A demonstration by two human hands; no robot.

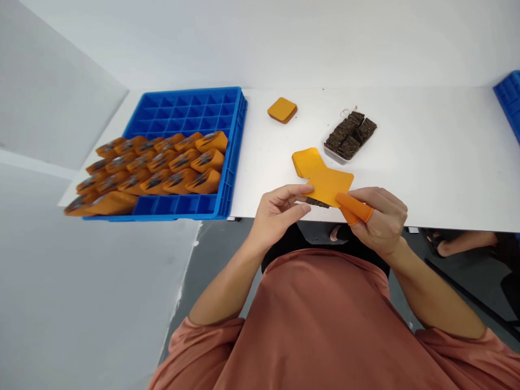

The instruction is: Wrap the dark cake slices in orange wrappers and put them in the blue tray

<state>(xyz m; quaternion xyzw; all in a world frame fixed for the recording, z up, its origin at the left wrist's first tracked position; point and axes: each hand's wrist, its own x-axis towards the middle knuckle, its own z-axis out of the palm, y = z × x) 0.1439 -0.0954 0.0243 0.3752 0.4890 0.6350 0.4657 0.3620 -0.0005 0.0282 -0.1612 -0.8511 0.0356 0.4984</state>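
Note:
An orange-yellow square sheet [330,186] is pinched at its right corner by my right hand [376,216], whose thumb and a finger wear orange finger covers. My left hand [280,211] is at the sheet's left edge, thumb and fingers apart, the fingertips touching or just beneath it. Partly under the sheet lies a small stack of similar orange squares [307,162]. Some dark flat pieces [318,202] show below the sheet near the table's front edge. Behind, a clear tray [340,159] holds several dark textured squares [347,135].
A blue compartment crate [231,162] on the left holds several filled orange pouches [162,165]. Another orange stack [282,110] lies at the back of the white table [439,162]. A blue crate [509,100] stands far right. Another person's leg [467,244] shows below the table.

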